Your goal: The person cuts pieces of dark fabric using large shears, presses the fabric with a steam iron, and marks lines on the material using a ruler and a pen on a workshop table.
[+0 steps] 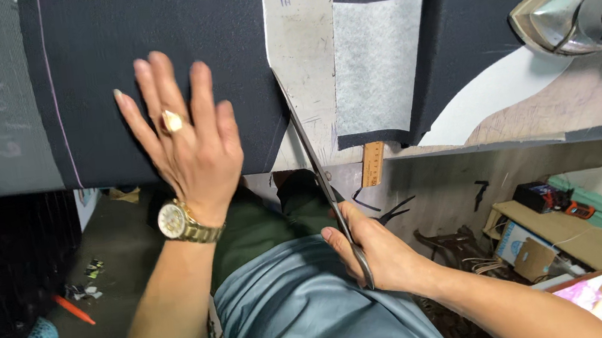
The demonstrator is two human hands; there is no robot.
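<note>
Cloth of this kind, a broad dark navy-black woven fabric panel [153,65] lying flat on the pale worn worktable [303,55], looks soft and limp, light for its spread, and likely to slide or ripple unless pinned; pressing it flat near the cut line seems the sound way to hold it. The left hand [188,140], wearing a gold ring and a gold wristwatch [185,221], rests palm down with fingers spread on the panel near its right edge, gripping nothing. The right hand [370,248] is closed around the handles of long steel tailor's scissors [310,145], whose blades run up along the panel's right edge; how far the blades are parted cannot be told. The panel has a matte, fine-grained surface, a thin pink chalk line [53,84] down its left side, and hangs slightly over the table's near edge. Further right lie a smaller dark piece with grey interfacing [379,62], a wooden ruler [374,162] and a metal flat iron [570,14].
</note>
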